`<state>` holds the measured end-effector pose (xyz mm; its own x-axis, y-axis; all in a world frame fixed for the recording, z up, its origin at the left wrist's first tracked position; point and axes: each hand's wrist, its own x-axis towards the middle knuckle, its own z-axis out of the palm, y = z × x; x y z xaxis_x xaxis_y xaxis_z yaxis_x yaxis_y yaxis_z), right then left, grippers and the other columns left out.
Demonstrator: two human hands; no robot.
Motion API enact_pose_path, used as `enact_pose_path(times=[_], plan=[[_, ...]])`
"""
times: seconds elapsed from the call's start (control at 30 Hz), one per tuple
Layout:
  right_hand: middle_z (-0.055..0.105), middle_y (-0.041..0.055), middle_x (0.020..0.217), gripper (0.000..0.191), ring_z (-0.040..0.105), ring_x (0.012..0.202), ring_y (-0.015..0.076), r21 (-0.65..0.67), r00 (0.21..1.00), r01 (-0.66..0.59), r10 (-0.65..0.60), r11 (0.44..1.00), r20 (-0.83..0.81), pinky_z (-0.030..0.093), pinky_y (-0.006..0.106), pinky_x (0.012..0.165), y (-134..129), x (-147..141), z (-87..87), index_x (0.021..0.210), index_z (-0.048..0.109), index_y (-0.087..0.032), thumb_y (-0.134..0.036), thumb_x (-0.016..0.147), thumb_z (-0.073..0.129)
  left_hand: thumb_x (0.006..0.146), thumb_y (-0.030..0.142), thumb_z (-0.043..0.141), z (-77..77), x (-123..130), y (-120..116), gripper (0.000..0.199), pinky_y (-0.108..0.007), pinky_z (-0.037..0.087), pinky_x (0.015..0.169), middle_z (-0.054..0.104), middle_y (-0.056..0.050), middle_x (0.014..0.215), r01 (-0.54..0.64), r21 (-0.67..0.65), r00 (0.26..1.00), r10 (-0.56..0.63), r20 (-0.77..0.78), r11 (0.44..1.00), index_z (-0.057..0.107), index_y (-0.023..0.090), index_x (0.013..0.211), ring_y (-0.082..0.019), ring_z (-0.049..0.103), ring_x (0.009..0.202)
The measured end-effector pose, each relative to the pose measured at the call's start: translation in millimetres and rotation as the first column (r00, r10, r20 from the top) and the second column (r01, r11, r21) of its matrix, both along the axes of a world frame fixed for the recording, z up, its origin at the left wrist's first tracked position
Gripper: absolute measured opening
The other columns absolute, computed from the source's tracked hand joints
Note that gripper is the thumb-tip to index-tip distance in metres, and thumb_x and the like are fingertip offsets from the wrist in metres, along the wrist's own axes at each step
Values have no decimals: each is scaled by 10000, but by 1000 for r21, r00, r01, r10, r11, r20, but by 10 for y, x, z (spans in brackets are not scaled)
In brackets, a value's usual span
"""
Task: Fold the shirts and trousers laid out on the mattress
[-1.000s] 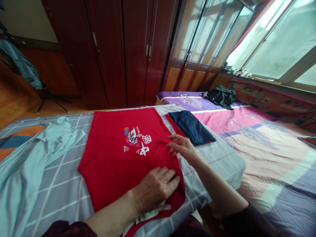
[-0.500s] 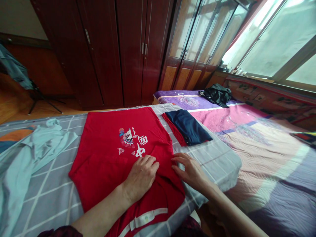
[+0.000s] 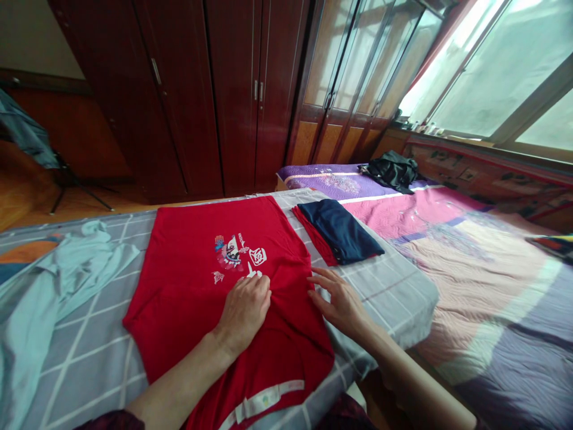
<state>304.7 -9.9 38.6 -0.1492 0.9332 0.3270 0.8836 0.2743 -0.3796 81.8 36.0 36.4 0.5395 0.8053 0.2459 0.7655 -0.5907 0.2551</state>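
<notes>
A red T-shirt (image 3: 192,245) with a printed mask design and white characters lies spread on a grey checked cloth (image 3: 102,322), its collar towards me. My left hand (image 3: 246,304) rests on the middle of the shirt with curled fingers closed on the fabric, covering part of the print; its fingertips are hidden. Small creases run rightward from it. At the shirt's right edge is my right hand (image 3: 338,298), fingers stretched out and thumb apart, the tips touching the red fabric. Just beyond it lies a folded dark blue garment (image 3: 342,230) on top of a folded red one (image 3: 316,239).
A crumpled pale blue-green garment (image 3: 67,269) lies at the left, beside an orange and blue piece (image 3: 29,254). To the right is a bed with a colourful quilt (image 3: 452,263) and a black bag-like bundle (image 3: 391,170). Dark red wardrobes (image 3: 179,101) stand behind.
My left hand has slid left and slightly away across the shirt, drawing creases into the fabric. My right hand has shifted slightly up and left along the edge.
</notes>
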Motion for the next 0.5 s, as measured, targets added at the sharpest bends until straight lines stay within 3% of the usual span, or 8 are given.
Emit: enact_pose_path(times=[0.17,0.3,0.4,0.5], plan=[[558,173,1265,313,526,1156,291,-26,998,31,-30,999,53,445,462,952,59,58,-51,1101,661,-142,-224,819,554,855,82,485,67,-52,45,129,-309,450,728,595,-21,794,2,11,1000,-2,-1,1000,533,183,791,-191,565,777],[566,182,1253,317,522,1160,300,3,997,40,-40,999,66,439,467,957,110,161,-110,1090,667,-129,-227,807,561,826,46,495,70,-30,-21,161,-375,447,830,599,-61,959,92,103,996,-93,12,990,584,167,884,-226,551,922],[595,172,1215,299,544,1135,284,74,999,48,-49,996,4,443,462,954,190,246,-128,1067,671,-131,-227,814,544,863,72,467,51,11,-131,213,-394,405,941,585,-71,1080,275,210,952,-296,77,938,591,169,1006,-226,522,1038],[621,144,1181,262,577,1090,263,113,997,60,-53,992,-60,463,447,933,305,296,-111,1027,682,-165,-234,817,541,877,176,501,20,58,-239,289,-393,391,978,553,-78,1208,512,234,842,-536,50,826,541,182,1163,-240,483,1131]])
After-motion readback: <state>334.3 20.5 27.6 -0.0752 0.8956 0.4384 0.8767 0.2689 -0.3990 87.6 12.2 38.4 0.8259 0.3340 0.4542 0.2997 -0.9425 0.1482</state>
